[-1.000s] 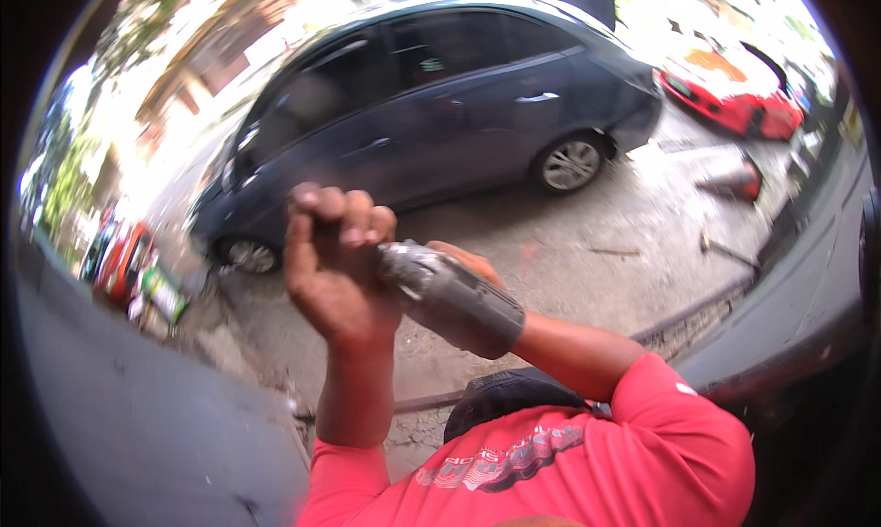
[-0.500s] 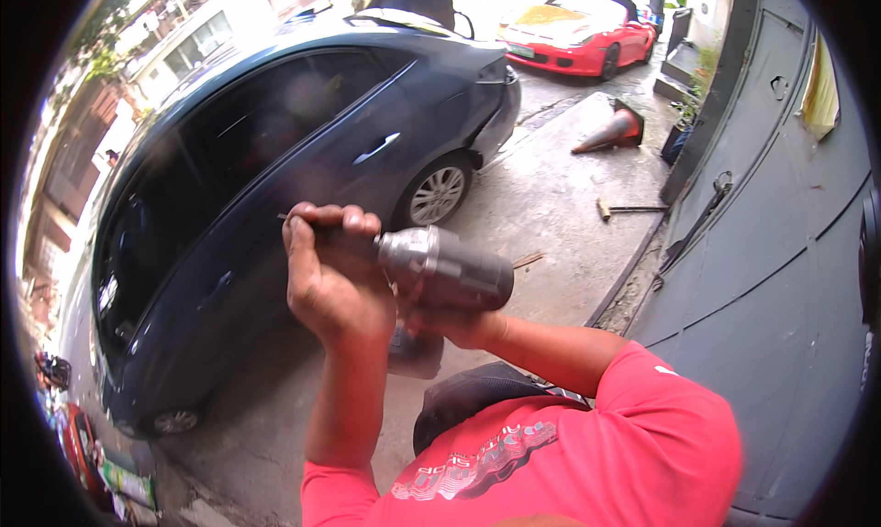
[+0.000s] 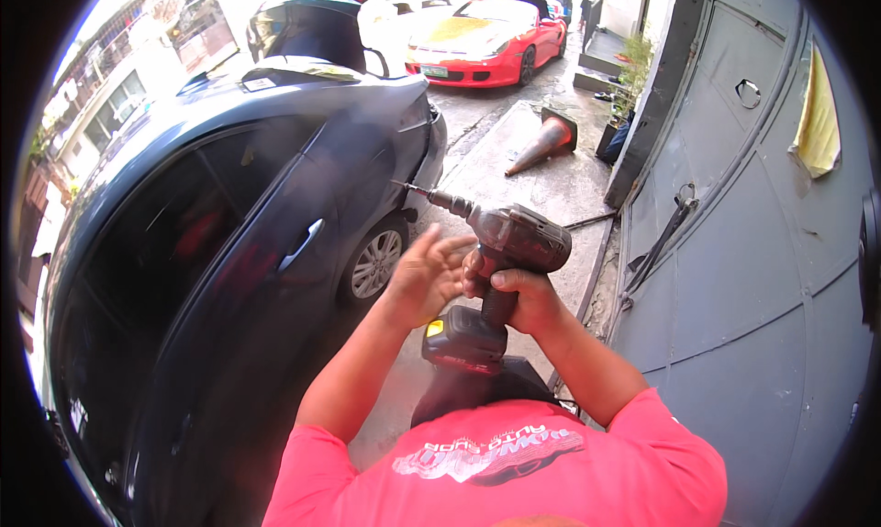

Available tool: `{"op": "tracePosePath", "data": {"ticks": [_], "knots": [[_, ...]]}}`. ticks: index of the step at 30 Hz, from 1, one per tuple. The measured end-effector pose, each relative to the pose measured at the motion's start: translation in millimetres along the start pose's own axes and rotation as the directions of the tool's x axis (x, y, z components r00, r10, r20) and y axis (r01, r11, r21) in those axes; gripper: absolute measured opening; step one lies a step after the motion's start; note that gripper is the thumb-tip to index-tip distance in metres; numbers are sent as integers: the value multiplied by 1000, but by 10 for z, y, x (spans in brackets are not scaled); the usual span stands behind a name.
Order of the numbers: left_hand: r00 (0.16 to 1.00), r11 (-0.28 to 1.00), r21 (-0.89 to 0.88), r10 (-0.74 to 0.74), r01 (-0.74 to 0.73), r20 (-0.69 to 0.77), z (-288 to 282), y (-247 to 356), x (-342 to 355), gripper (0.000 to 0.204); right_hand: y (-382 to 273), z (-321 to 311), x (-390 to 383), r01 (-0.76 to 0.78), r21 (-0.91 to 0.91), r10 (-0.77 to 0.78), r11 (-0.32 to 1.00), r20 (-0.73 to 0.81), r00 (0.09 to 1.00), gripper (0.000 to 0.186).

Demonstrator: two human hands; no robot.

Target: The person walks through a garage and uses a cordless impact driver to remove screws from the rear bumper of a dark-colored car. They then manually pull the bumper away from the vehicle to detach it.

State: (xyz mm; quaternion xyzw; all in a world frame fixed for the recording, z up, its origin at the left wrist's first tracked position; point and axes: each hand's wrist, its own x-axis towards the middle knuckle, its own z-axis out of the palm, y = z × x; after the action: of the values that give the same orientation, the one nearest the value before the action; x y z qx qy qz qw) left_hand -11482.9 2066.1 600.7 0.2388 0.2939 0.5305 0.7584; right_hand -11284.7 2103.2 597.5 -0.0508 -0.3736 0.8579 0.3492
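Note:
My right hand (image 3: pixel 523 297) grips the handle of a dark cordless drill (image 3: pixel 520 238). Its narrow bit (image 3: pixel 411 187) points left and slightly upward from an adapter at the nose, and a black battery with a yellow tab (image 3: pixel 464 341) sits at the base. My left hand (image 3: pixel 422 274) is just left of the drill, below the adapter, with its fingers spread and partly behind the tool; I see nothing held in it.
A dark sedan (image 3: pixel 211 297) fills the left side. Ahead stand a red convertible (image 3: pixel 473 54), a tipped-over traffic cone (image 3: pixel 543 144) and a potted plant (image 3: pixel 629 86). A grey metal gate (image 3: pixel 734 343) with a yellow sheet (image 3: pixel 815 114) runs along my right. A bar (image 3: pixel 592 219) lies near its foot.
My left hand has released the drill's nose and dropped lower with opened fingers, revealing the bit. The view has swung right, bringing the gate and red car into fuller sight.

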Motion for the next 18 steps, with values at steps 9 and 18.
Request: {"op": "tracePosePath", "data": {"ticks": [9,18], "knots": [[936,937,22,-350,350,40,-880,681,1645,37,-168,-1002,1555,-221,4,219,975,-141,965,42],[887,899,-17,-430,439,170,-1593,1025,3156,21,-446,-1943,2647,-186,111,211,976,-303,929,38]]}}
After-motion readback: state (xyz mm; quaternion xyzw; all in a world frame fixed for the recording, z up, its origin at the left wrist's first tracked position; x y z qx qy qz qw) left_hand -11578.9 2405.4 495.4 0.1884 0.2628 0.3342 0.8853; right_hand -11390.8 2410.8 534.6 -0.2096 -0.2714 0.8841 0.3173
